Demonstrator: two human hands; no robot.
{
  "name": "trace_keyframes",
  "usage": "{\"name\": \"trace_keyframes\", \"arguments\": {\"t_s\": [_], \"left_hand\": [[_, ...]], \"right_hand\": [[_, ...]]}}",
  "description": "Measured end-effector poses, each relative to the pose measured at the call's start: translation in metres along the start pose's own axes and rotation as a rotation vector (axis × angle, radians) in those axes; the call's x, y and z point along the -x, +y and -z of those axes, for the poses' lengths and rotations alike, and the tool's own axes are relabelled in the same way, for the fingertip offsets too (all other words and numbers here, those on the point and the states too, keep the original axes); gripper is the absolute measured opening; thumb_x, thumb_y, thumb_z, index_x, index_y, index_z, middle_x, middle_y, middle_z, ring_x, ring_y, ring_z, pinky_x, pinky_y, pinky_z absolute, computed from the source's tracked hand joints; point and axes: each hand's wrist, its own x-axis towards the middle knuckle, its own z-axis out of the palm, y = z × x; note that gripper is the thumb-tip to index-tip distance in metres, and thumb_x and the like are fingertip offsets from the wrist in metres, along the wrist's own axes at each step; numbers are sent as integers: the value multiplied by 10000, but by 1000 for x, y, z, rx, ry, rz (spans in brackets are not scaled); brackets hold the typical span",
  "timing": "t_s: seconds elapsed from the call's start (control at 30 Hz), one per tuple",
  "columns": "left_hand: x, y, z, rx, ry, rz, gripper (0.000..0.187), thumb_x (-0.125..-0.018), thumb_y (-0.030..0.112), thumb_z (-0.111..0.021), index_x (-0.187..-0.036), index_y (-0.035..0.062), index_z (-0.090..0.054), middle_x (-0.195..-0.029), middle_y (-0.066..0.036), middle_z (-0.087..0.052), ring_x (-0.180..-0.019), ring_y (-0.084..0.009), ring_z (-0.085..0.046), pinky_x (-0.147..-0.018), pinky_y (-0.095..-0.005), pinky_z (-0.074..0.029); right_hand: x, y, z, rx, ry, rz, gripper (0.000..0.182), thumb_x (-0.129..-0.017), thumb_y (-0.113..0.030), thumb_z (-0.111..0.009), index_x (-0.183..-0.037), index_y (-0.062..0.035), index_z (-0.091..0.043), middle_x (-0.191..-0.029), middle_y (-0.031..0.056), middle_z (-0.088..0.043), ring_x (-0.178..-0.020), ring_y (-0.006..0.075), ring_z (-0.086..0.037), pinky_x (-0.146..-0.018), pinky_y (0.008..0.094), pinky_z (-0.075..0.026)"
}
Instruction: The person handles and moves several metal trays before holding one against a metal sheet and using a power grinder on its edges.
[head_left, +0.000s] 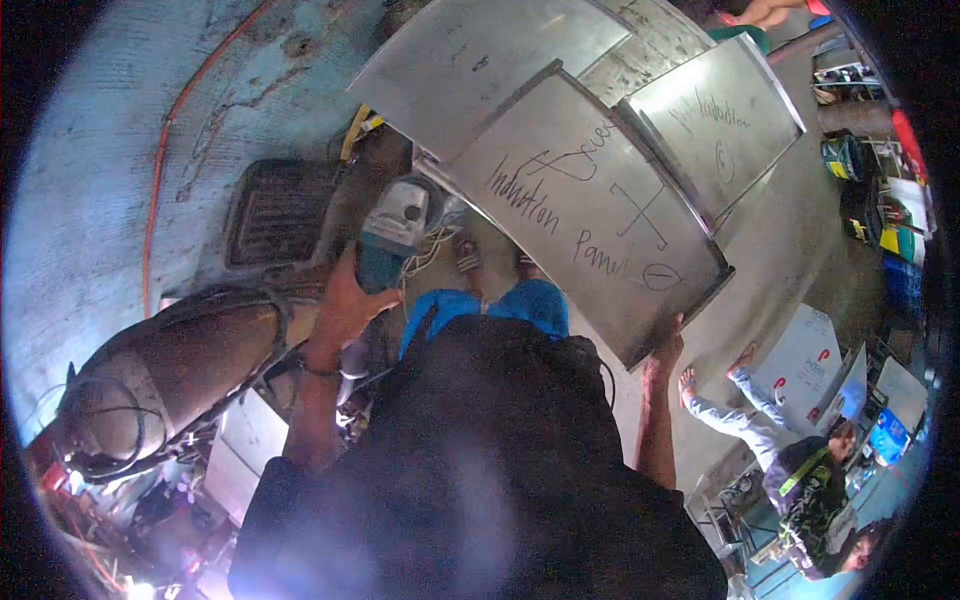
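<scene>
My left hand (350,305) is wrapped round the green and grey body of a power tool (394,232), whose head lies beside the left edge of a metal panel. The metal panel (590,200) has "Induction Panel" written on it in black marker. At its lower right corner my right hand (664,345) grips the edge, with the fingers partly hidden. Another metal sheet (500,60) lies behind it, and a smaller marked panel (715,125) overlaps at the right.
A large brown cylinder (190,370) with hoses lies at the left, near a dark case (277,213). Two people (815,480) are at the lower right, beside a white board (803,368). Part of another person shows at the top right. Cables (432,247) hang by the tool.
</scene>
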Motion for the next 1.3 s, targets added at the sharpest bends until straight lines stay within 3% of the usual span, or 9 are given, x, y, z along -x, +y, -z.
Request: {"name": "trace_keyframes", "arguments": {"t_s": [0.03, 0.1, 0.23, 0.3, 0.43, 0.57, 0.7, 0.9, 1.3], "left_hand": [[-4, -5, -6, 9, -5, -16, 952, -650, 278, -834, -1394, -81, -361, -1312, -285, -510, -1239, -386, -500, -1068, -439, -370], [-6, -2, -6, 8, -12, -34, 935, -647, 263, -829, -1390, -74, -371, -1312, -276, -513, -1237, -383, -501, -1068, -437, -372], [-8, 22, -5, 62, -11, -15, 887, -651, 230, -811, -1382, -50, -395, -1292, -253, -530, -1216, -371, -513, -1050, -426, -384], [-16, 28, -2, 63, 4, -30, 878, -650, 229, -811, -1377, -44, -402, -1280, -244, -537, -1196, -362, -524, -1039, -423, -392], [-24, 28, -6, 123, -38, -44, 821, -656, 228, -811, -1340, -32, -437, -1217, -209, -569, -1106, -323, -566, -982, -416, -429], [-28, 37, -19, 53, 35, -38, 797, -656, 214, -808, -1324, -32, -451, -1180, -196, -584, -1073, -319, -579, -961, -413, -443], [-33, 49, -26, 87, 15, 12, 827, -645, 193, -811, -1345, -29, -430, -1194, -199, -576, -1078, -311, -578, -950, -411, -458], [-42, 41, -26, 91, -36, 12, 868, -665, 209, -814, -1369, -75, -391, -1193, -204, -583, -1074, -306, -580, -957, -417, -447], [-64, 4, -16, -99, 24, -120, 694, -667, 235, -771, -1249, -22, -494, -1071, -217, -616, -990, -358, -611, -880, -424, -476]], "right_hand": [[-2, 0, -3, -5, -2, -5, 728, -923, -667, -483, -1079, 28, -630, -900, 74, -603, -817, 220, -522, -802, 367, -447], [-1, -5, -6, 462, 96, -89, 768, -931, -676, -440, -1035, 53, -658, -715, 133, -638, -709, 260, -601, -714, 406, -477], [5, -29, -8, 908, 184, 24, 798, -936, -682, -392, -1075, 55, -668, -672, 231, -658, -715, 339, -685, -680, 450, -508], [14, -62, -9, 885, 54, -176, 806, -928, -701, -359, -1127, 14, -675, -808, 280, -687, -891, 389, -694, -745, 477, -526], [3, -72, -5, 1253, 90, -10, 803, -881, -746, -405, -1087, -22, -683, -954, 289, -678, -964, 400, -670, -828, 506, -514], [-17, -88, -15, 1103, 444, 238, 667, -869, -615, -589, -1136, -4, -599, -1166, 229, -600, -1123, 382, -562, -930, 492, -447], [-43, -107, -61, 671, 333, 1010, 408, -858, -196, -724, -1194, -30, -562, -1245, 184, -556, -1188, 361, -502, -1015, 467, -392], [-27, -112, -168, 704, -160, 992, 493, -842, -225, -717, -1270, -49, -550, -1365, 180, -498, -1279, 382, -442, -1094, 499, -325], [-41, -81, -204, 788, -91, 1071, 548, -842, -286, -720, -1319, -84, -541, -1456, 134, -440, -1358, 357, -373, -1135, 493, -281]]}}
